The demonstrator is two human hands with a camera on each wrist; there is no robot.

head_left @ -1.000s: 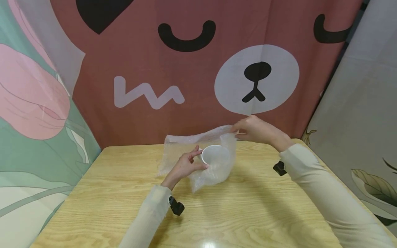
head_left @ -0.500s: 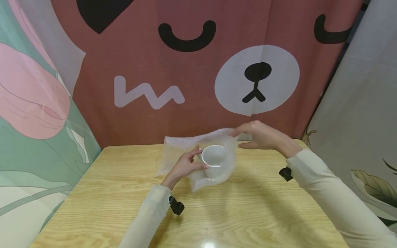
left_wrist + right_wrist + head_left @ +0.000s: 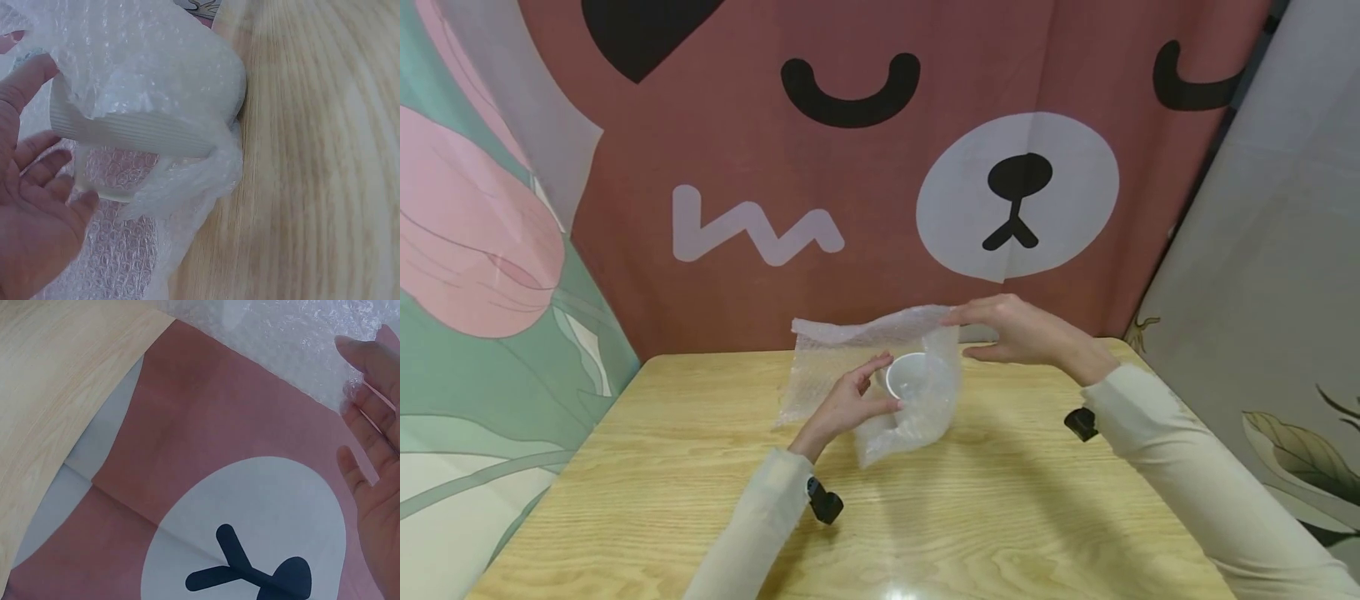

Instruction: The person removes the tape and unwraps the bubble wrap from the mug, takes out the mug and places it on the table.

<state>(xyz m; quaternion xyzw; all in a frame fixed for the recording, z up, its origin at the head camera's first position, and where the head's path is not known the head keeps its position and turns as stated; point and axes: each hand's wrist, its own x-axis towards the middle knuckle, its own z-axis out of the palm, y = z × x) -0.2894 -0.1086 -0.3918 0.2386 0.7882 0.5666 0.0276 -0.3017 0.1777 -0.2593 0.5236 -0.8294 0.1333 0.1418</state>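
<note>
Behind bubble wrap [image 3: 865,367] w/ cup [image 3: 910,377]: bear curtain [image 3: 850,167] (table's [image 3: 1000,517] far edge).

We wear long, close-fitting sleeves of pale cream cloth on both arms, the fabric smooth and plain, without print, buttons or visible seams, and ending at the wrists. Our left sleeve [image 3: 752,533] runs up from the lower edge of the head view; our right sleeve [image 3: 1187,483] comes in from the lower right corner and shows soft folds near the cuff. A small black device [image 3: 825,506] sits under our left wrist, a blocky piece with rounded corners, and a matching black device [image 3: 1081,422] sits under our right wrist. Our left hand [image 3: 844,406] and right hand [image 3: 1022,330] are bare, with no rings, watch or gloves to be seen.
</note>
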